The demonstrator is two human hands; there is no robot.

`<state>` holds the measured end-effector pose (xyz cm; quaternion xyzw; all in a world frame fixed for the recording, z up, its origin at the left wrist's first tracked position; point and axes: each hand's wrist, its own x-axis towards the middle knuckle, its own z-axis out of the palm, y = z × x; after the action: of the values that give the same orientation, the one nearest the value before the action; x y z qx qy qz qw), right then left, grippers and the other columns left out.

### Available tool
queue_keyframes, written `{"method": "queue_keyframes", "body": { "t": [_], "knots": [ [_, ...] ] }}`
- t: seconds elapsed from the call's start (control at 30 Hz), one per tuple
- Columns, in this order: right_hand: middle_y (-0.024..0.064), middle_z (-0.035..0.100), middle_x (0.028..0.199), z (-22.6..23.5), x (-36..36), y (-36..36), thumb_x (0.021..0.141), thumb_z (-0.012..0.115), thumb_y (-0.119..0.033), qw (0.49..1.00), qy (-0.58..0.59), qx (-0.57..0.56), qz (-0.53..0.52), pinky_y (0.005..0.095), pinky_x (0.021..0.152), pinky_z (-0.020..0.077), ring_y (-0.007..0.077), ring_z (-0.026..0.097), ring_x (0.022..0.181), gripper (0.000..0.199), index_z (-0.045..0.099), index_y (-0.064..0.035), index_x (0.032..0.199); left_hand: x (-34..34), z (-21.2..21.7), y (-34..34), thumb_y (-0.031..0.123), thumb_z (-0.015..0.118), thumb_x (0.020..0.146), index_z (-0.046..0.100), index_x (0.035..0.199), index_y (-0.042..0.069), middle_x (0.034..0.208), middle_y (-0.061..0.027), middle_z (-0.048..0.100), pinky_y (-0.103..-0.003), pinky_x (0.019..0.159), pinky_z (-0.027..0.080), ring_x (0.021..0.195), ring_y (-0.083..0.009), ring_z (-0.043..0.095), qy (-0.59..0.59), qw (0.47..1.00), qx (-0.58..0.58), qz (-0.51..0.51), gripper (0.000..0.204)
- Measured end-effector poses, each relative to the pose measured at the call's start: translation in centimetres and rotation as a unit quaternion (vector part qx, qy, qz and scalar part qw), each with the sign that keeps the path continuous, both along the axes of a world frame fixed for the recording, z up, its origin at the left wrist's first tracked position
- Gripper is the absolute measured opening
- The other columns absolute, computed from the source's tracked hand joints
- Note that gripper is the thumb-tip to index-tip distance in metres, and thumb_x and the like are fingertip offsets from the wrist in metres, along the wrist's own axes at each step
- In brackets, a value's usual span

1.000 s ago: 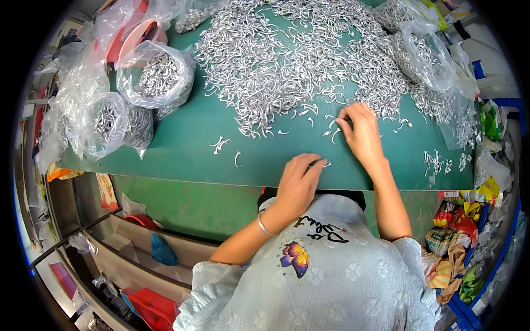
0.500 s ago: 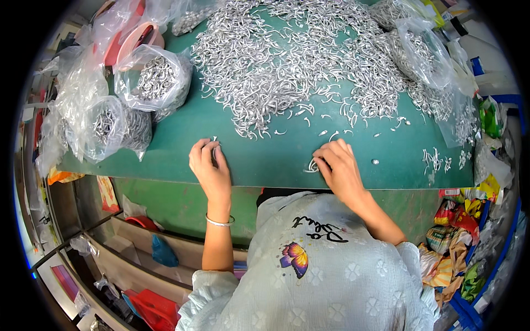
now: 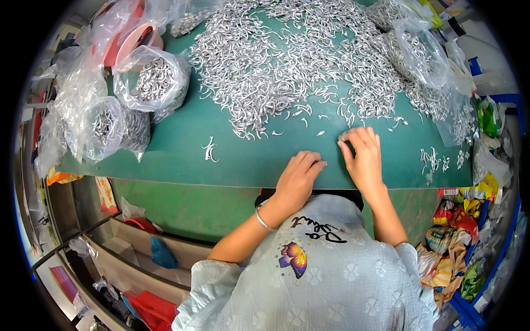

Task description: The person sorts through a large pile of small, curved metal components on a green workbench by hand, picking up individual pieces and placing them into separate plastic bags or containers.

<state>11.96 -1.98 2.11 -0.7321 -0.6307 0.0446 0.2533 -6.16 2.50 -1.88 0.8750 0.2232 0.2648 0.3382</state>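
Observation:
A broad heap of small curved silver metal pieces (image 3: 265, 83) spreads over the green tabletop (image 3: 182, 160). My left hand (image 3: 298, 179) is closed near the table's front edge, its fingers pressed together; whatever they hold is hidden. Farther right, my right hand (image 3: 364, 157) has its fingertips pinched together just below the loose edge of the heap, and I cannot make out what is between them. Left of both hands lies a small group of curved silver pieces (image 3: 210, 149). One loose silver piece (image 3: 320, 133) rests between that group and my right hand.
Clear plastic bags of silver pieces (image 3: 152, 80) stand at the left, near a pink tub (image 3: 135, 41). Another filled bag (image 3: 422, 55) leans at the far right. Short rows of sorted pieces (image 3: 433, 160) lie at the right. Below the table at left is an open drawer (image 3: 127, 243).
My left hand has moved right, away from the small group of curved pieces, which now shows fully. My right hand has shifted right and slightly farther from me, toward the heap.

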Motion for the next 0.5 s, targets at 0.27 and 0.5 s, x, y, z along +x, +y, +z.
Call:
{"method": "queue_keyframes", "body": {
  "t": [0.27, 0.5],
  "knots": [
    [0.0072, 0.059, 0.086, -1.5, -2.2, 7.1, 0.077, 0.07, -0.005, 0.998, -0.049, 0.035, 0.021, 0.0394, 0.074, 0.0389, 0.0282, 0.052, 0.086, 0.009, 0.063, -0.0056, 0.082, 0.6, 0.0, -0.7, 0.0, 0.058, 0.074, 0.062, 0.103, -0.003, 0.104, -0.0129, 0.056, -0.037, 0.083, 0.045, 0.1, -0.0288, 0.053, -0.025, 0.999, 0.013, -0.019, 0.029],
    [0.0074, 0.054, 0.084, 1.3, -1.4, 1.7, 0.076, 0.069, -0.006, 0.992, 0.033, -0.014, 0.121, 0.0385, 0.074, 0.0389, 0.027, 0.051, 0.084, 0.009, 0.062, -0.0049, 0.08, -0.8, 0.5, -0.9, 0.001, 0.076, 0.072, 0.06, 0.101, 0.004, 0.102, -0.0123, 0.055, -0.039, 0.08, 0.044, 0.094, -0.0311, 0.053, -0.079, 0.989, -0.006, 0.124, 0.034]
  ]
}}
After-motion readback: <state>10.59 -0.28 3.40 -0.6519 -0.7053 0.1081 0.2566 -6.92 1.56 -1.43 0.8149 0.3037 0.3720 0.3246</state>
